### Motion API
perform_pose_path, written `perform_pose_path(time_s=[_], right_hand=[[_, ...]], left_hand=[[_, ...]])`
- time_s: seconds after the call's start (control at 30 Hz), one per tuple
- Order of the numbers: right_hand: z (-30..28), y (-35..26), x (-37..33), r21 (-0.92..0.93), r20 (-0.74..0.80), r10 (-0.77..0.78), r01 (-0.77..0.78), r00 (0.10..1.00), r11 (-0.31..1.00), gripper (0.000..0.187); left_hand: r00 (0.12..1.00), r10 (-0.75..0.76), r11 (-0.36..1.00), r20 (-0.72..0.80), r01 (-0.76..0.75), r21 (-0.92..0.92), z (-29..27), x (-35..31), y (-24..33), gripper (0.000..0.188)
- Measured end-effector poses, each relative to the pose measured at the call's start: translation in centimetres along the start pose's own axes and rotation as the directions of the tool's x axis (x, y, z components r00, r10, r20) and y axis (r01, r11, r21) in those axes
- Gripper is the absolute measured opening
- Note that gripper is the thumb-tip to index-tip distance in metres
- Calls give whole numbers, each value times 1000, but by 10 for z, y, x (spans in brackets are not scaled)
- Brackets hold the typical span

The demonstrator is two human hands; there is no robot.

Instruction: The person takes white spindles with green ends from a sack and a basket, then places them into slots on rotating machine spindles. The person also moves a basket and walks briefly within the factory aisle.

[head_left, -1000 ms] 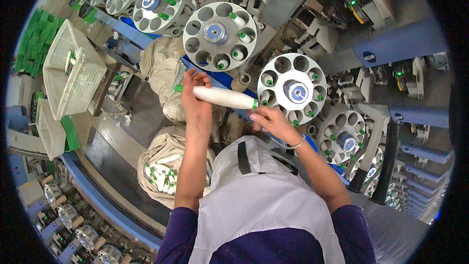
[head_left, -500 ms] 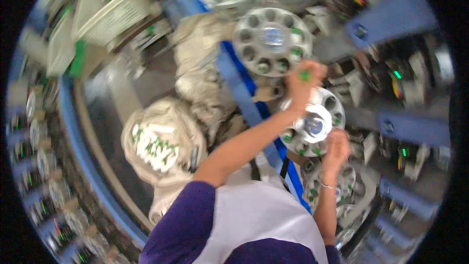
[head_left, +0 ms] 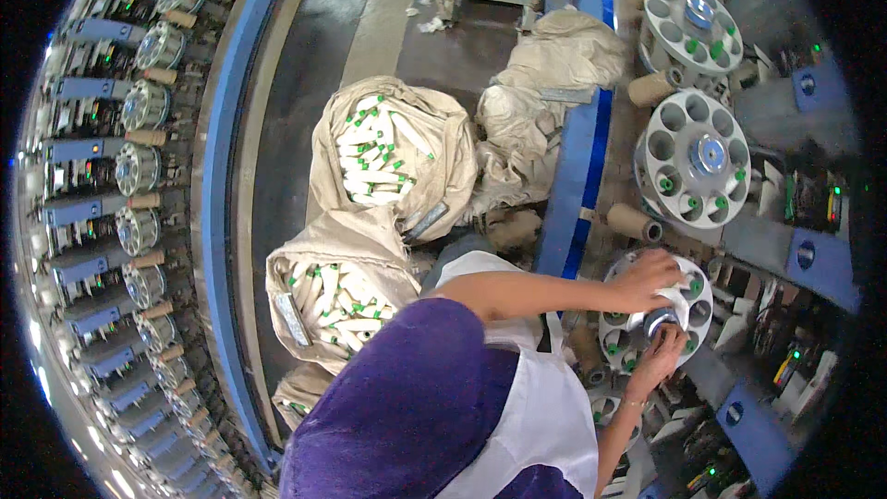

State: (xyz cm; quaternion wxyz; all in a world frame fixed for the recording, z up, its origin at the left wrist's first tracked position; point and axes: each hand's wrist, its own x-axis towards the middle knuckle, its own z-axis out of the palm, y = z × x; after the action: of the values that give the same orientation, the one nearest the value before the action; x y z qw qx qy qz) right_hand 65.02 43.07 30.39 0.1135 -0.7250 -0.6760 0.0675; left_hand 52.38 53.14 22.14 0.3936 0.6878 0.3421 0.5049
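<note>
My left hand (head_left: 647, 282) bends over the upper part of a round grey magazine (head_left: 704, 325) with holes, its fingers curled down beside a white piece (head_left: 676, 301) whose kind I cannot make out. My right hand (head_left: 663, 353), a bracelet at its wrist, has its fingertips together at the metal hub (head_left: 658, 319) in the magazine's middle. What either hand pinches is hidden. Green bobbin tips (head_left: 696, 286) show in several of the holes. Just beyond, another round magazine (head_left: 679, 171) carries several green-tipped bobbins in its lower holes.
Two cloth sacks, a far one (head_left: 443, 129) and a nearer one (head_left: 305, 249), hold white bobbins with green ends on my left. A blue rail (head_left: 579, 157) runs between sacks and machine. Brown paper cones (head_left: 635, 222) lie beside the magazines. Another machine row (head_left: 139, 143) stands far left.
My view has turned, bringing the sacks nearer the middle. My left hand, earlier by a green tip at the magazine's far edge, has come in toward the hub, near my right hand.
</note>
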Motion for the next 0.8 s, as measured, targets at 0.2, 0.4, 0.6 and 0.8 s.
perform_pose_path(time_s=[0.2,0.4,0.6,0.8], right_hand=[[-20,-1,-3,235,202,16,-65,979,970,47],[-61,-27,29,-198,382,97,-21,919,980,61],[-3,-101,65,-53,334,-143,170,932,984,44],[165,-225,94,314,735,-501,426,456,849,44]], left_hand=[[904,-314,818,-289,413,401,-155,-151,-100,30],[-41,-632,-93,-774,995,23,-300,-347,-148,18],[-170,-525,-204,-834,976,-71,-354,-407,-179,35],[5,-362,-348,-932,927,140,-461,-379,-223,83]])
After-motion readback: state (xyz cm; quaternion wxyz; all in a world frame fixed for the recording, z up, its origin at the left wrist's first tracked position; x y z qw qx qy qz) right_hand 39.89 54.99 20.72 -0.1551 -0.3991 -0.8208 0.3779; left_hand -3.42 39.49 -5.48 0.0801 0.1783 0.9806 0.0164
